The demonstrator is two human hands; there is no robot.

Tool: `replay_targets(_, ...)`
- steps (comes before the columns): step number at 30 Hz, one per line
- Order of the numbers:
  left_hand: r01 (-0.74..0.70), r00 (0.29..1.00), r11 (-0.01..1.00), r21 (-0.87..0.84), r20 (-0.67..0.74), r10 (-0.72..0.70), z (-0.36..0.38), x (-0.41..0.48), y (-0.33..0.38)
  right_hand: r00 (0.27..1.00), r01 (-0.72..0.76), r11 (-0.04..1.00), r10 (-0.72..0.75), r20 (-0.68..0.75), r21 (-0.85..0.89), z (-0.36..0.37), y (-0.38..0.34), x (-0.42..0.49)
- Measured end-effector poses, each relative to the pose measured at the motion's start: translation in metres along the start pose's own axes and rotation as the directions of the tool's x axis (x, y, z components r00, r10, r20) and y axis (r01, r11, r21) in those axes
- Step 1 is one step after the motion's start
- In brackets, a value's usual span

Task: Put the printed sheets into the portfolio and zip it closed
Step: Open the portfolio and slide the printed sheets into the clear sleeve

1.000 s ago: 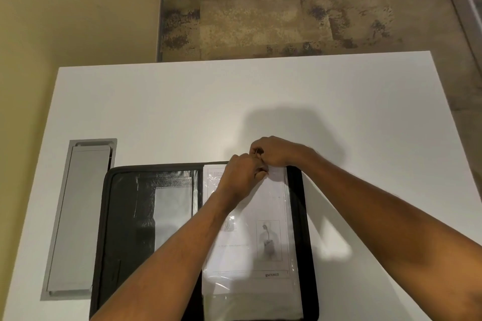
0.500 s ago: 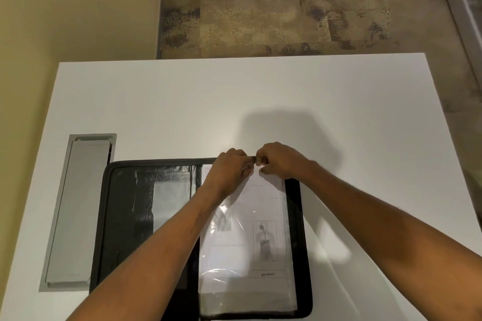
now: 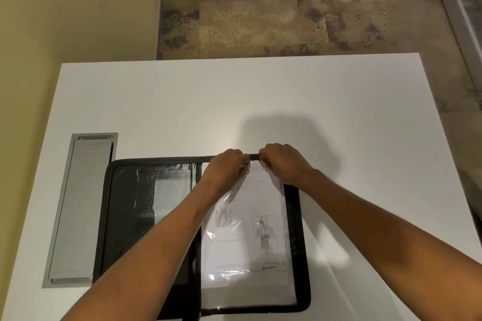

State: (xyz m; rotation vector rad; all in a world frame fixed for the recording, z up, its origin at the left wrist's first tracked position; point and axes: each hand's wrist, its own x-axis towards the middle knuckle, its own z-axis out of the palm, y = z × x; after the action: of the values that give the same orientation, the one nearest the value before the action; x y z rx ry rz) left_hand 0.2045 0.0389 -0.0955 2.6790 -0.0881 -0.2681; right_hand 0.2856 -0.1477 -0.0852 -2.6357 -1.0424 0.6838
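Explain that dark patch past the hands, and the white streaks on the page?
Head view: the patch is shadow from the left hand and right hand on the table, lit from behind; the streaks are glare on the clear sleeve over the sheet.

One camera only, worn on the person's head. It looks forward and steeply down over the table (image 3: 339, 101), close enough that both forearms fill the lower frame. The left hand (image 3: 228, 165) and right hand (image 3: 283, 163), pinching the sleeve (image 3: 247, 285) on the portfolio (image 3: 125, 216), sit near centre; floor (image 3: 260, 21) and wall (image 3: 78, 8) show beyond.
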Motion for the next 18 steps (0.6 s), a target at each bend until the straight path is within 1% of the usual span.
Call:
replay_targets(3, -0.033, 0.999, 0.998, 0.059, -0.026, 0.035, 0.004, -0.009, -0.006, 1.000, 0.007, 1.000, -0.007, -0.023, -0.004, 0.006, -0.003, -0.003)
replay_targets(6, -0.044, 0.995, 0.997, 0.055, -0.086, 0.049, 0.007, -0.018, -0.013, 0.999, 0.009, 1.000, -0.009, -0.037, 0.003, 0.007, -0.004, -0.007)
replay_targets(16, -0.078, 0.993, 0.988, 0.130, -0.080, 0.089, 0.007, -0.027, -0.007, 1.000, 0.001, 1.000, -0.001, -0.010, 0.004, 0.005, -0.008, -0.008)
replay_targets(18, -0.084, 0.993, 0.988, 0.128, -0.072, 0.093, 0.008, -0.032, -0.005, 1.000, -0.013, 1.000, 0.013, 0.016, 0.020, 0.003, -0.009, -0.008)
